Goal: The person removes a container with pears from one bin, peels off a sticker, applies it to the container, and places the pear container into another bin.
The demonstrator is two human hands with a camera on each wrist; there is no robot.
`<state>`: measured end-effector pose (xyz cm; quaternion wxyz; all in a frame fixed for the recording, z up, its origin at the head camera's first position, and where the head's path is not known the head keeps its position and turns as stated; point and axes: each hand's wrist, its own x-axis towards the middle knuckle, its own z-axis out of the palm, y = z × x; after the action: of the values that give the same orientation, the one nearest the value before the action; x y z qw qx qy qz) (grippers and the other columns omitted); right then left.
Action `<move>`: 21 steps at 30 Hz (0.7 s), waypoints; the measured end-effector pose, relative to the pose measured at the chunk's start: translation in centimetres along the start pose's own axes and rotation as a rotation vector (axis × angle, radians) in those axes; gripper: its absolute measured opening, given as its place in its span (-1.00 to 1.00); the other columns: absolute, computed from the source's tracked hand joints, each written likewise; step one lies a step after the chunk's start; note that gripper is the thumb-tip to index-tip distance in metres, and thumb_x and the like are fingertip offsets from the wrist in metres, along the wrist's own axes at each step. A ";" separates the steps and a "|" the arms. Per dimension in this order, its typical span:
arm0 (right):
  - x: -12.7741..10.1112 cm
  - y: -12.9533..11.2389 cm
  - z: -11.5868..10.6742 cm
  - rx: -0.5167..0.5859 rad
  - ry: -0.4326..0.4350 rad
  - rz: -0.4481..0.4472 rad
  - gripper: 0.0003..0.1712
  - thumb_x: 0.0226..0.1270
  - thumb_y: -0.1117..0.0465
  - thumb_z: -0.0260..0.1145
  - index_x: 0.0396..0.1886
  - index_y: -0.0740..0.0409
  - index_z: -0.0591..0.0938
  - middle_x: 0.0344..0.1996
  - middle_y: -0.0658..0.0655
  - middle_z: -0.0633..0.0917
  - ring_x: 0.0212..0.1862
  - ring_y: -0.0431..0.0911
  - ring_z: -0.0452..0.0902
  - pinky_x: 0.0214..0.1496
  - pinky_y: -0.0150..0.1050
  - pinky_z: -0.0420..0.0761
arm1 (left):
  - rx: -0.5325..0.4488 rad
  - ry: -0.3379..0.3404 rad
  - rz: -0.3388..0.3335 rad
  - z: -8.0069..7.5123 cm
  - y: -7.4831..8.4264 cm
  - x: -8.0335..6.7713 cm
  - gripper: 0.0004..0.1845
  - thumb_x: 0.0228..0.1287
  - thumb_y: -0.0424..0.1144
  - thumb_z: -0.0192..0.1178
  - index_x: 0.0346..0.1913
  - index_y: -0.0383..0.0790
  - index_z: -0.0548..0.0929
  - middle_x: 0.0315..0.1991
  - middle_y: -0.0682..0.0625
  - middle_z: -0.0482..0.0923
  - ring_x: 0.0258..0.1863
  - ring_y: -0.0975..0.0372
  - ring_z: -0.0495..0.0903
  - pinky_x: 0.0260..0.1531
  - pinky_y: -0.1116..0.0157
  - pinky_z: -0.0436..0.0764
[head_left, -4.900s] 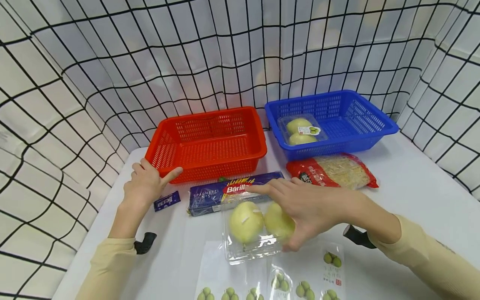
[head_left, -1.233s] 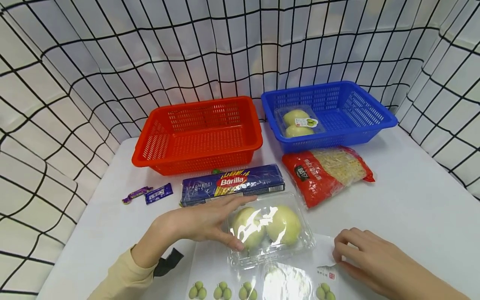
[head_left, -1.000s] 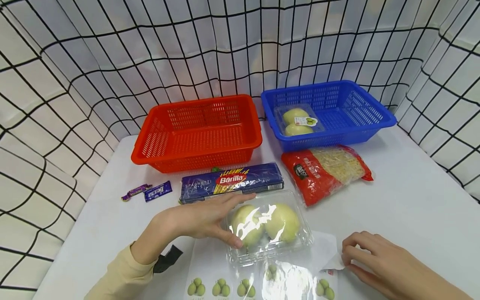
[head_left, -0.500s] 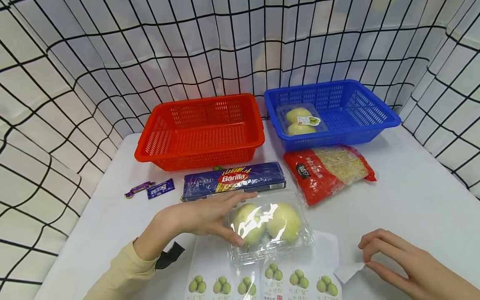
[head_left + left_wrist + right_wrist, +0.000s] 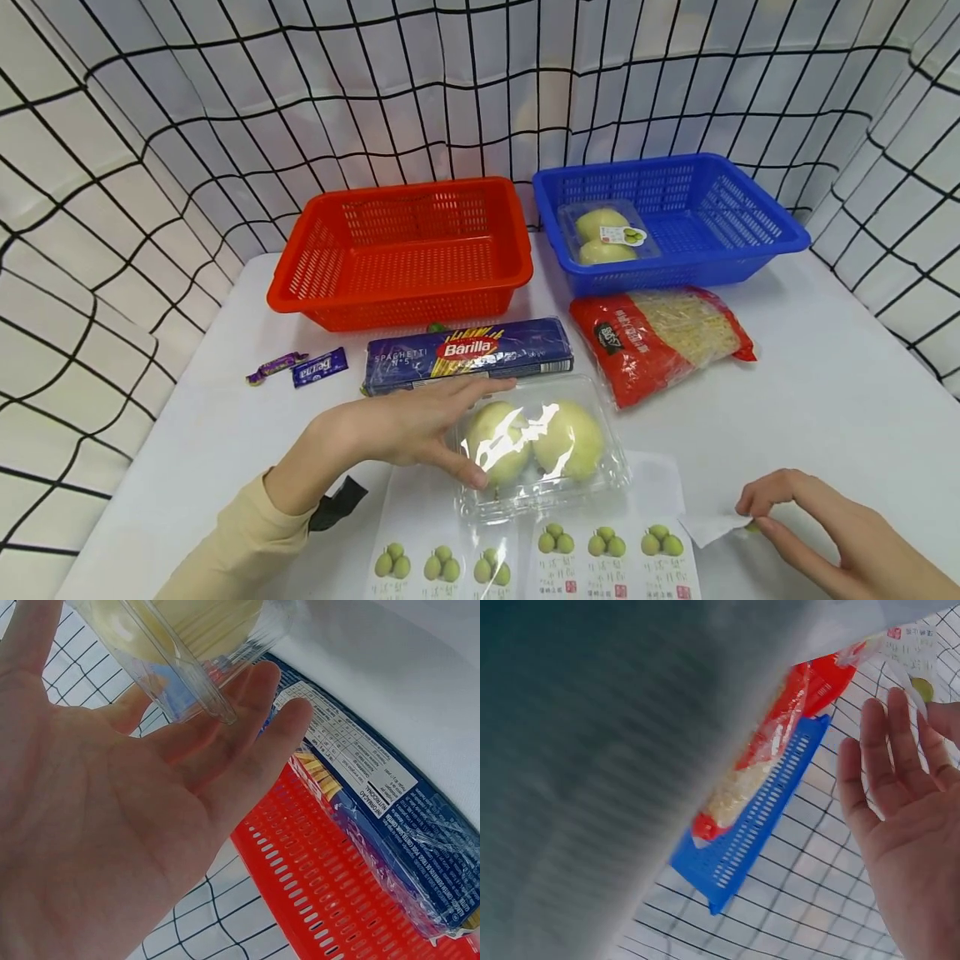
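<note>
far left on the table (image 5: pixel 825 392) lie two candies (image 5: pixel 300 367), then the red basket (image 5: pixel 517 271) behind a spaghetti pack (image 5: pixel 468 354).

the left hand (image 5: pixel 375 433) holds the near-left side of the clamshell (image 5: pixel 540 446), straight fingers along its far edge and thumb at the near corner; in the left wrist view the fingers (image 5: pixel 247 727) lie flat under the plastic rim. it braces the box and does not clamp it.

the clamshell stands in front of the spaghetti, its near edge over a sticker sheet (image 5: pixel 540 554). it is clear, glossy with glare, lid down, with two pale yellow-green apples side by side. no label shows on its lid, while the second clamshell (image 5: pixel 607 237) in the blue basket (image 5: pixel 780 246) wears one.

right of it a red noodle bag (image 5: pixel 663 337) lies before the blue basket.

far right, the right hand (image 5: pixel 817 533) pinches a peeled sticker (image 5: pixel 712 527) between thumb and fingertips, just above the table.

risks, as i judge them: the sticker looks limp and could fold onto itself or catch the fingers; the lid is domed and slick, so it might go on creased or crooked; and with so light a brace the box could skid toward the spaghetti if pressed.
</note>
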<state>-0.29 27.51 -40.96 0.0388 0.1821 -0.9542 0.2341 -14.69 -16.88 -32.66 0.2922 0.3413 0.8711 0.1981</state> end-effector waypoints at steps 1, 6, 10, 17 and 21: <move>-0.1 -0.2 0.0 -0.005 0.019 -0.014 -0.43 0.15 0.33 0.56 -0.09 -0.39 0.52 -0.15 -0.37 0.64 -0.15 -0.47 0.54 -0.26 -0.62 0.58 | 0.001 0.001 0.000 0.0 0.0 0.0 0.15 0.06 0.31 0.46 0.64 0.33 -0.01 0.65 0.12 0.06 0.65 0.11 0.06 0.62 -0.12 0.15; -0.7 -1.5 -0.5 -0.035 0.123 -0.048 -0.27 -0.11 0.45 0.64 -0.15 -0.35 0.49 -0.20 -0.38 0.61 -0.18 -0.47 0.51 -0.24 -0.77 0.44 | 0.001 0.003 0.000 -0.1 0.1 0.0 0.15 0.06 0.30 0.46 0.64 0.31 0.00 0.65 0.12 0.06 0.65 0.11 0.05 0.63 -0.11 0.14; -0.5 -2.3 -0.8 -0.059 0.133 -0.025 -0.30 -0.12 0.37 0.68 -0.18 -0.38 0.49 -0.19 -0.38 0.59 -0.16 -0.46 0.49 -0.24 -0.70 0.51 | -0.019 0.004 -0.001 -0.1 0.1 0.0 0.15 0.05 0.28 0.48 0.63 0.31 0.02 0.64 0.13 0.08 0.65 0.12 0.07 0.63 -0.10 0.15; 2.5 -4.3 -1.4 -0.043 0.069 -0.021 -0.48 0.07 0.09 0.65 -0.18 -0.41 0.47 -0.27 -0.45 0.54 -0.19 -0.47 0.47 -0.30 -0.48 0.63 | -0.045 0.004 0.012 0.1 0.0 0.0 0.14 0.06 0.26 0.49 0.63 0.29 0.02 0.64 0.13 0.08 0.64 0.15 0.08 0.62 -0.08 0.16; 5.7 -6.9 -1.8 0.068 0.063 -0.174 -0.53 0.19 0.11 0.58 -0.18 -0.39 0.44 -0.31 -0.44 0.52 -0.20 -0.45 0.48 -0.24 -0.45 0.63 | -0.040 0.009 0.011 0.1 0.0 -0.1 0.15 0.06 0.27 0.48 0.64 0.29 0.01 0.65 0.10 0.07 0.64 0.13 0.08 0.62 -0.09 0.18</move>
<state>-3.12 20.74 -35.44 0.0828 0.2580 -0.9247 0.2676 -14.52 -16.95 -32.70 0.2940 0.3392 0.8664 0.2186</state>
